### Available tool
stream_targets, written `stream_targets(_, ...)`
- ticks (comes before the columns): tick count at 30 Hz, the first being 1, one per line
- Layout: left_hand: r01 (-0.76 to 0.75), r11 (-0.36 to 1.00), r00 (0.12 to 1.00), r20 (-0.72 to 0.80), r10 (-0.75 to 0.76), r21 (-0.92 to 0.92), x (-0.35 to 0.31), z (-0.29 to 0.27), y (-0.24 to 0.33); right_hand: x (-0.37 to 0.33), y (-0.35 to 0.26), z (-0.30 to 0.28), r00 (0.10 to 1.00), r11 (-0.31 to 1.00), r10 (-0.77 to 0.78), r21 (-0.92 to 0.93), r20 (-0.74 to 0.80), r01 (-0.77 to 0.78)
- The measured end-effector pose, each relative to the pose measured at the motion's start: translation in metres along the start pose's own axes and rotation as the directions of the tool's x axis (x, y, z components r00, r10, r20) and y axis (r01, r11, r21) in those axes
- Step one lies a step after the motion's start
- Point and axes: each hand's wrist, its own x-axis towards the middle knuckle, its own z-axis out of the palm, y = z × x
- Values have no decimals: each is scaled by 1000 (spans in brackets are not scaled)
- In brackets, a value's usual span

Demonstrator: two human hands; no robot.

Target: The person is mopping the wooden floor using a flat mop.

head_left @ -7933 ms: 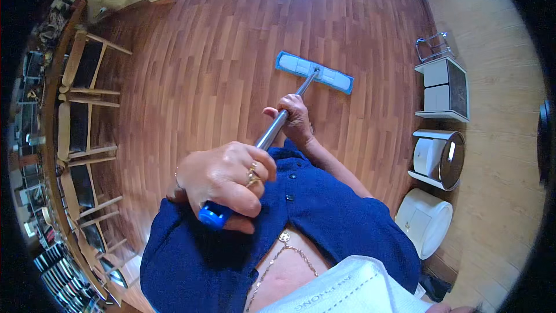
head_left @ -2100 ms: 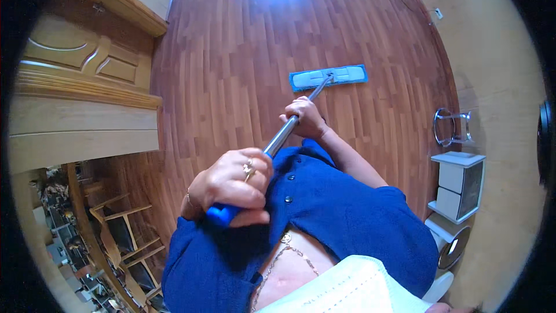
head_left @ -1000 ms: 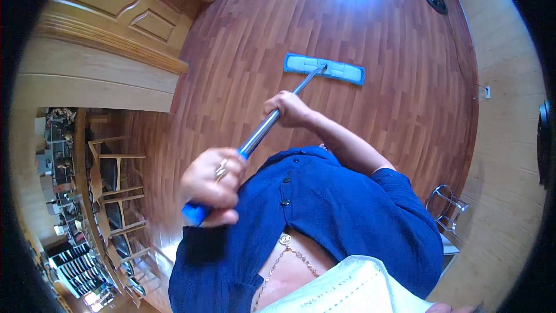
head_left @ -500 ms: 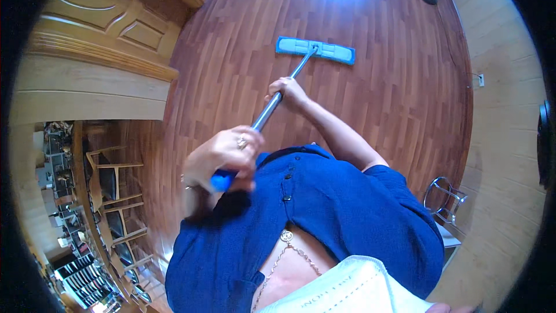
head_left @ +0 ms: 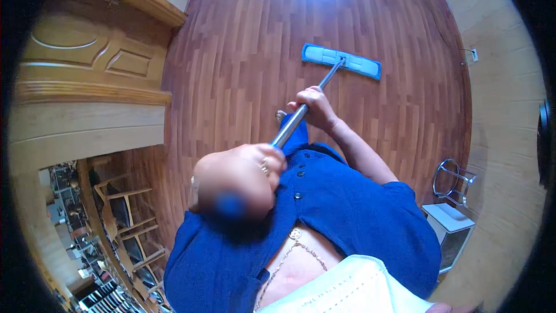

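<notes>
Mop (head_left: 341,61), one; left grip (head_left: 237,182) (blurred) plus right grip (head_left: 315,106), two total, both clamped round single pole (head_left: 291,128).

"How's your left hand?"
"My left hand (head_left: 238,168) is raised before my chest (head_left: 292,269), fingers curled into a grip, its near side blurred."
"And the right?"
"My right hand (head_left: 318,106) reaches farther out, well apart from the left, fingers wrapped closed too. My bare right forearm (head_left: 366,150) slants inward behind it."
</notes>
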Motion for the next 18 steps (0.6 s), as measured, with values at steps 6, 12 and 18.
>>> stream_targets(6,149,977,964,-243,-109,151,1,-20,-58,43,79,-5,997,997,76,6,21,-76)
stream_targets(12,245,963,890,-421,-175,116,-31,-104,-56,133,96,6,993,990,121,-70,-4,-121)
stream_targets(18,63,989,846,-533,16,131,-80,-174,28,218,-8,41,975,967,112,204,194,-151)
